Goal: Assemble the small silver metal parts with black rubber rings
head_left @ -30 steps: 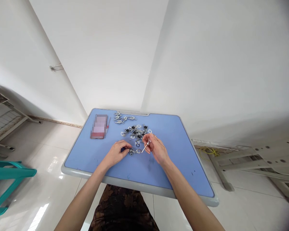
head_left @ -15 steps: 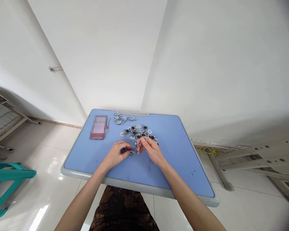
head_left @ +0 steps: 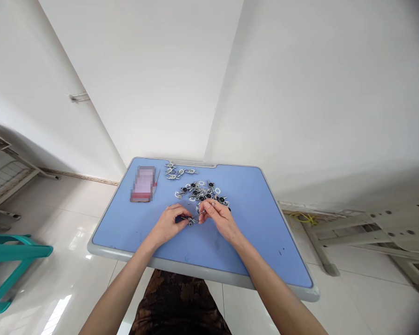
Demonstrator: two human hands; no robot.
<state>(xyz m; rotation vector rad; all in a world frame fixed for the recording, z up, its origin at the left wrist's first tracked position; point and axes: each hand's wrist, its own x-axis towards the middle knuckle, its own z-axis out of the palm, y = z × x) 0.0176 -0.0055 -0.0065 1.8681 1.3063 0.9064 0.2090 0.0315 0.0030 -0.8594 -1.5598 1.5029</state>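
Observation:
On the blue table (head_left: 125,232), near its middle, my left hand (head_left: 170,224) pinches a small metal part (head_left: 191,223) with dark pieces on it. My right hand (head_left: 217,217) is closed on a thin metal piece whose tip reaches toward that part; the fingers hide most of it. Just beyond my hands lies a pile of metal parts with black discs (head_left: 195,192) and flat oval plates. A smaller group of metal parts (head_left: 172,177) lies near the far edge.
A phone (head_left: 143,184) with a blurred screen lies at the table's left, beside a small red-handled screwdriver (head_left: 156,182). White walls stand behind. A green stool (head_left: 17,252) is at left; a metal-framed desk (head_left: 370,232) and yellow cord (head_left: 302,217) are at right.
The thin piece in my right hand is tilted slightly differently. Both hands stay in nearly the same place, and the view has shifted very slightly.

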